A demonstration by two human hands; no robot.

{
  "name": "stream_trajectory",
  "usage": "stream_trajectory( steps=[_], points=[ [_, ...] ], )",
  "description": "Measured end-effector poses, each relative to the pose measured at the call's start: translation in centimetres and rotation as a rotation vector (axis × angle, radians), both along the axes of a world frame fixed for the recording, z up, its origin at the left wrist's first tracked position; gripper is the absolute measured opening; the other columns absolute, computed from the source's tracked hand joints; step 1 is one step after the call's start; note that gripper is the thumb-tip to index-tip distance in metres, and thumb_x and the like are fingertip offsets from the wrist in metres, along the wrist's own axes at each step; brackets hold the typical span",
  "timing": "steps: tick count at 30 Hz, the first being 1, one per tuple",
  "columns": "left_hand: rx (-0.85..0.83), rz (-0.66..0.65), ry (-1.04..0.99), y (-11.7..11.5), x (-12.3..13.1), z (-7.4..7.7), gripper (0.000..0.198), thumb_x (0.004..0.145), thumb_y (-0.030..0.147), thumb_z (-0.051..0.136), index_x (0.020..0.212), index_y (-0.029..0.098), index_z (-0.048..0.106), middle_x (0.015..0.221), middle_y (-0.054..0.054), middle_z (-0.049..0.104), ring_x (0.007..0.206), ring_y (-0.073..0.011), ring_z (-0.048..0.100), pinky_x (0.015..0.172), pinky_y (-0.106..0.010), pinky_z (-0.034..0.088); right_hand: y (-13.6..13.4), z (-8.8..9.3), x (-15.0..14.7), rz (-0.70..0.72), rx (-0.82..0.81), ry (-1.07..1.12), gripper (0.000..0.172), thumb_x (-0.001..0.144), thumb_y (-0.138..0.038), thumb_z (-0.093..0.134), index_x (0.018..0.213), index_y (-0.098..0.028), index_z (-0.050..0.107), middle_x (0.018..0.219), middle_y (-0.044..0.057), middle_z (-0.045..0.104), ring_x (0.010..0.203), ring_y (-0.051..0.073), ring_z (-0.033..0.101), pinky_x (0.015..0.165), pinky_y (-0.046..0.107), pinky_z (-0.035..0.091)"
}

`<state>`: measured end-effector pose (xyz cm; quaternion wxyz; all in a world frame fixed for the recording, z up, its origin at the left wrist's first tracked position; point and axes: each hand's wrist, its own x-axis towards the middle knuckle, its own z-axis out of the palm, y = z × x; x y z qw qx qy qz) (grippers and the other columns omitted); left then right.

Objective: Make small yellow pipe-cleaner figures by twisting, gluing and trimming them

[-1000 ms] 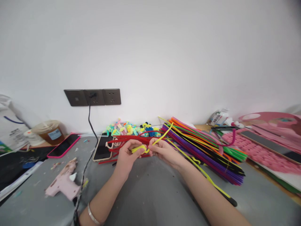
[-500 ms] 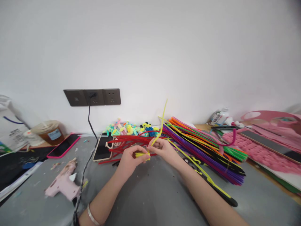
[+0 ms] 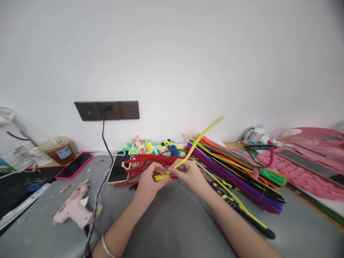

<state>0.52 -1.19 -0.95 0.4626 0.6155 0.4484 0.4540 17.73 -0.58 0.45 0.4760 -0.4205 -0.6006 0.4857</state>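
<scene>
Both hands meet over the grey table, pinching one yellow pipe cleaner (image 3: 196,143). My left hand (image 3: 149,182) is closed on its folded, bunched end. My right hand (image 3: 189,173) pinches it just beside that, and the free end sticks up and to the right. A loose bunch of red pipe cleaners (image 3: 146,161) lies just behind the hands. A big pile of many-coloured pipe cleaners (image 3: 242,168) lies to the right.
A pink glue gun (image 3: 72,209) with a black cord lies at the left, and two phones (image 3: 118,168) lie behind it. Small colourful craft figures (image 3: 150,147) sit by the wall. Black-and-yellow pliers (image 3: 242,211) lie under my right forearm. Pink material (image 3: 298,175) fills the right.
The free end of the yellow pipe cleaner has swung from lying low, to upright, to pointing up and right. Both hands stay together, the folded end turning between them.
</scene>
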Motion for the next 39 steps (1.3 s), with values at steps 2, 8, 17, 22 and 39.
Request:
stream_trajectory(
  steps=[2, 8, 17, 22, 39],
  points=[
    [0.007, 0.053, 0.013, 0.1, 0.0, -0.1, 0.029, 0.064, 0.029, 0.078, 0.082, 0.019, 0.059, 0.067, 0.002, 0.062, 0.061, -0.0150, 0.061, 0.059, -0.024, 0.047, -0.2, 0.1, -0.2, -0.009, 0.047, -0.051, 0.025, 0.072, -0.042, 0.078, 0.068, -0.019, 0.069, 0.066, 0.004, 0.071, 0.065, 0.021, 0.068, 0.064, 0.033, 0.054],
    [0.062, 0.150, 0.008, 0.1, -0.1, 0.0, 0.022, 0.069, 0.035, 0.076, 0.081, 0.018, 0.068, 0.065, 0.001, 0.063, 0.059, -0.0159, 0.061, 0.059, -0.026, 0.049, -0.5, 0.0, -0.7, 0.070, 0.096, -0.064, 0.026, 0.082, -0.045, 0.068, 0.080, -0.020, 0.076, 0.085, 0.008, 0.075, 0.086, 0.026, 0.069, 0.082, 0.039, 0.053],
    [0.228, 0.211, -0.014, 0.1, -0.5, 0.4, 0.010, 0.075, 0.025, 0.072, 0.081, 0.020, 0.077, 0.077, -0.005, 0.071, 0.077, -0.0204, 0.064, 0.072, -0.030, 0.051, -0.4, 0.2, -0.6, 0.022, 0.078, 0.040, 0.021, 0.074, -0.042, 0.076, 0.073, -0.021, 0.071, 0.098, 0.007, 0.071, 0.088, 0.022, 0.067, 0.078, 0.034, 0.051],
    [0.180, 0.201, -0.110, 0.0, -0.5, 0.6, 0.016, 0.077, 0.033, 0.073, 0.084, 0.019, 0.077, 0.082, -0.005, 0.070, 0.080, -0.0205, 0.065, 0.074, -0.031, 0.052, -0.8, 0.4, -0.9, 0.035, -0.001, 0.130, 0.020, 0.074, -0.039, 0.077, 0.073, -0.022, 0.067, 0.099, 0.005, 0.072, 0.088, 0.021, 0.067, 0.079, 0.034, 0.052],
    [-0.146, 0.140, -0.653, -1.1, 1.2, 1.0, 0.030, 0.065, 0.039, 0.083, 0.075, 0.015, 0.067, 0.066, 0.002, 0.065, 0.058, -0.0084, 0.060, 0.054, -0.018, 0.051, -1.4, 0.0, -1.3, -0.019, 0.651, -0.256, 0.013, 0.091, -0.018, 0.057, 0.080, -0.021, 0.065, 0.100, 0.009, 0.065, 0.083, 0.017, 0.065, 0.074, 0.029, 0.051]
  ],
)
